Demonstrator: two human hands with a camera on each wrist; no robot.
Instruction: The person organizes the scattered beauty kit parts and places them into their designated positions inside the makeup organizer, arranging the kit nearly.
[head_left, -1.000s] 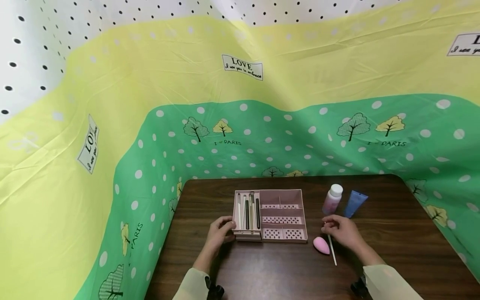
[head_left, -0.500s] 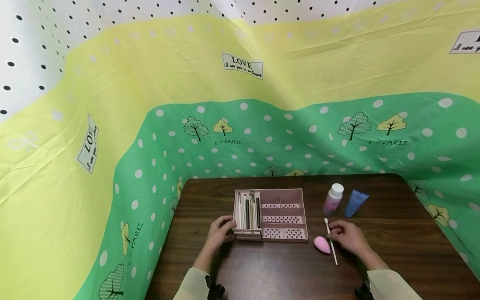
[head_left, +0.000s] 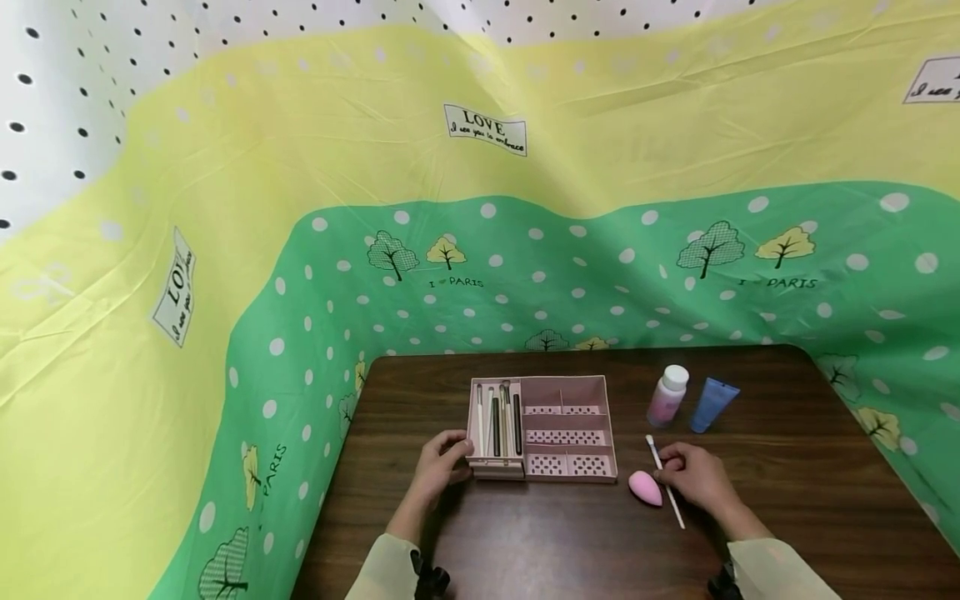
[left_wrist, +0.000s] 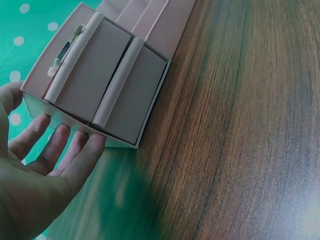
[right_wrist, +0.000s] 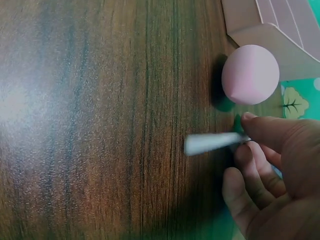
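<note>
My left hand point(head_left: 437, 467) rests against the left wall of a pink makeup organizer point(head_left: 567, 479), its thumb at the rim. In the left wrist view the fingertips point(left_wrist: 95, 142) touch that wall beside two drawer fronts point(left_wrist: 92, 67). Several makeup brushes point(head_left: 496, 427) lie in the left compartment. My right hand point(head_left: 697, 475) pinches a slim white makeup brush point(head_left: 675, 504) partway along its handle, the bristle end pointing away. Left of it sits a pink makeup sponge point(head_left: 646, 488), close to the thumb. In the right wrist view the brush's handle end point(right_wrist: 202, 143) is blurred.
Behind my right hand stand a white-capped bottle point(head_left: 667, 396) and a blue tube point(head_left: 713, 405). Divided compartments make up the organizer's right part. The dark wooden table point(head_left: 547, 550) ends at a green and yellow patterned curtain point(head_left: 480, 250).
My right hand has slid toward me along the brush, uncovering its bristle end. The brush's near end has swung slightly right. My left hand stays at the organizer.
</note>
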